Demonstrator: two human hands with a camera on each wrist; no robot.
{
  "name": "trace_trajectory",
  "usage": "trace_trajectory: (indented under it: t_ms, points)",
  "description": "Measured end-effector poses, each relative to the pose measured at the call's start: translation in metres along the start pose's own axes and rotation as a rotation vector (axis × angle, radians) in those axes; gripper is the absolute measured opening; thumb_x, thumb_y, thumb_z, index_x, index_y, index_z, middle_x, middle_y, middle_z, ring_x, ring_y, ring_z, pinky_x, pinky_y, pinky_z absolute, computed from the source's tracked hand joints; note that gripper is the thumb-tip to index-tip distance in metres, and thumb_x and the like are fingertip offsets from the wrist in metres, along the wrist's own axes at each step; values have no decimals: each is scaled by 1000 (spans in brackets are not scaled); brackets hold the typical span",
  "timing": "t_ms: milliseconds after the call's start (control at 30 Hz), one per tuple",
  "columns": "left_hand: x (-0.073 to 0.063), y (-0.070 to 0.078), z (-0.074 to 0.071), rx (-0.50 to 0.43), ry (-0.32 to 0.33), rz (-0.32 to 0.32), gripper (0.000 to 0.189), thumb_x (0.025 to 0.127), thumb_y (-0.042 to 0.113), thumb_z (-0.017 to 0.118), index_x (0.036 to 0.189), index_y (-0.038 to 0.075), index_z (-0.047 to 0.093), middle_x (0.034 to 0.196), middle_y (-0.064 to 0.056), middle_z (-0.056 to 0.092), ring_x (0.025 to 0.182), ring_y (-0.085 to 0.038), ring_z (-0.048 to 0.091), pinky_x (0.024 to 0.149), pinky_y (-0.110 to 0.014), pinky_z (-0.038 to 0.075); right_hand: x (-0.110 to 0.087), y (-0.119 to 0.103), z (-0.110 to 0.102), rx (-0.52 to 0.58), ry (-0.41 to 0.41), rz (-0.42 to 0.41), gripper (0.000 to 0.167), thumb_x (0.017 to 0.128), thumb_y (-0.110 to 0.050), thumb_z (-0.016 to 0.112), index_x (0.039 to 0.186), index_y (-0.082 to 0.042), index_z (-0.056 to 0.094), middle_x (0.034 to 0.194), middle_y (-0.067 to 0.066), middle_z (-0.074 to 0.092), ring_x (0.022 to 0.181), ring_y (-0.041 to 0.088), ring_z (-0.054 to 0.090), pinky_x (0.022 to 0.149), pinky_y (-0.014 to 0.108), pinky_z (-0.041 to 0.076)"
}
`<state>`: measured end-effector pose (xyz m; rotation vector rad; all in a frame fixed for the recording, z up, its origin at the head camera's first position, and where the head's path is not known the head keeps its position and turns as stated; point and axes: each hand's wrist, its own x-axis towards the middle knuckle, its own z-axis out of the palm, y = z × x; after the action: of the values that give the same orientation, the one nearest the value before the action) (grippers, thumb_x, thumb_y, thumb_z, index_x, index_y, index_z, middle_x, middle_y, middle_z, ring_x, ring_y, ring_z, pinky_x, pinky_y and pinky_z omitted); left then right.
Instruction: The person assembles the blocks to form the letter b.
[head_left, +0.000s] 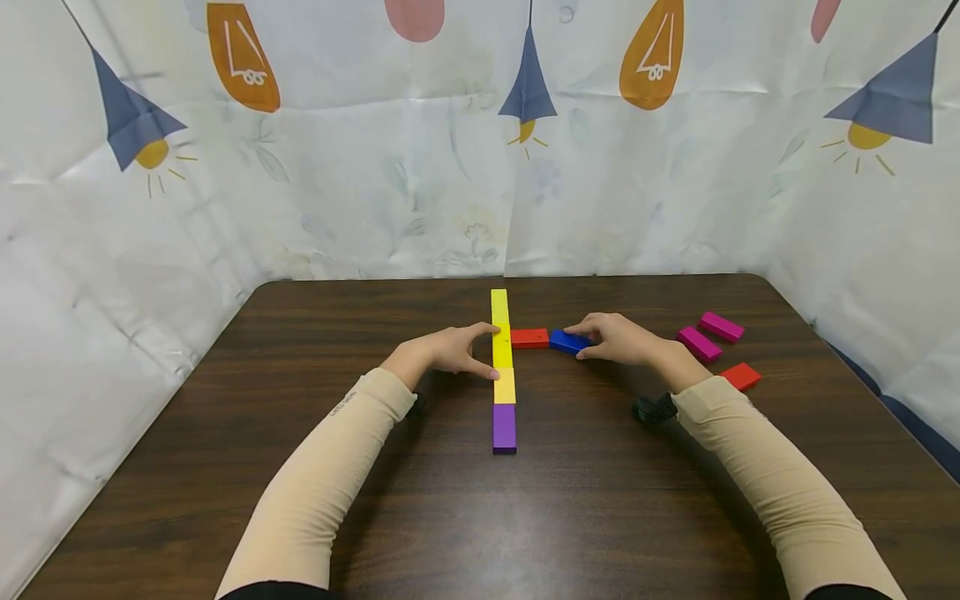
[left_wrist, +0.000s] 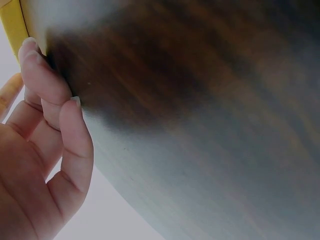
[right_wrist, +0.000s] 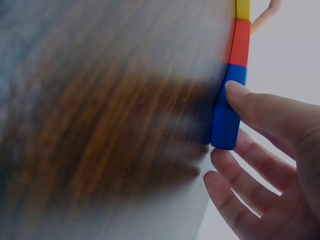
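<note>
Several blocks form a straight column in the head view: yellow blocks (head_left: 499, 307) above one purple block (head_left: 505, 427). A red block (head_left: 529, 338) extends right from the column, and a blue block (head_left: 564, 341) follows it, slightly angled. My right hand (head_left: 621, 339) pinches the blue block between thumb and fingers; in the right wrist view the thumb presses the side of the blue block (right_wrist: 227, 122), whose far end meets the red block (right_wrist: 240, 42). My left hand (head_left: 452, 350) touches the column's left side, thumb and index finger spread apart along the yellow blocks.
To the right lie two magenta blocks (head_left: 699, 343) and another red block (head_left: 741, 377), partly behind the right sleeve. All stand on a dark wooden table (head_left: 225, 450). A printed white curtain (head_left: 337, 192) hangs behind the table's far edge.
</note>
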<state>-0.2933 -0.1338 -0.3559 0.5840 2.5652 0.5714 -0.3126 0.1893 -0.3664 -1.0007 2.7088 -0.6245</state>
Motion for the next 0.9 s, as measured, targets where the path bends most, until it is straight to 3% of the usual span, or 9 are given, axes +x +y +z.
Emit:
trace_trajectory:
  t_ms: [133, 367, 567, 800, 900]
  points:
    - [0, 0, 0, -10, -3, -2, 92, 90, 47, 78, 162, 21, 28, 149, -16, 48, 101, -25, 59, 99, -43, 45, -1, 1, -1, -5, -8, 3, 53, 96, -13, 74, 144, 1, 57, 125, 18, 62, 101, 28, 56, 91, 46, 49]
    - [1, 0, 0, -3, 0, 1, 92, 90, 48, 78, 162, 21, 28, 151, -16, 47, 113, -27, 54, 103, -45, 43, 0, 2, -1, -8, -6, -13, 52, 96, -14, 74, 143, 3, 57, 124, 18, 61, 99, 27, 56, 88, 43, 49]
    - [0, 0, 0, -10, -2, -4, 92, 90, 48, 78, 162, 21, 28, 146, -16, 50, 97, -24, 59, 95, -42, 46, -1, 1, 1, 4, 0, -22, 52, 95, -12, 75, 142, 3, 58, 121, 17, 62, 96, 26, 55, 85, 41, 48]
    - [-1, 1, 0, 2, 1, 0, 92, 90, 48, 78, 163, 21, 27, 151, -17, 47, 114, -27, 54, 102, -45, 43, -2, 0, 0, -3, 2, -21, 53, 95, -12, 75, 142, 3, 58, 119, 16, 62, 94, 25, 54, 82, 39, 48]
    - [-2, 1, 0, 0, 1, -1, 92, 90, 48, 78, 163, 21, 27, 147, -17, 50, 111, -27, 55, 100, -44, 44, -2, 0, 0, -5, 2, -22, 54, 94, -12, 76, 142, 4, 58, 119, 16, 62, 94, 25, 54, 82, 38, 48]
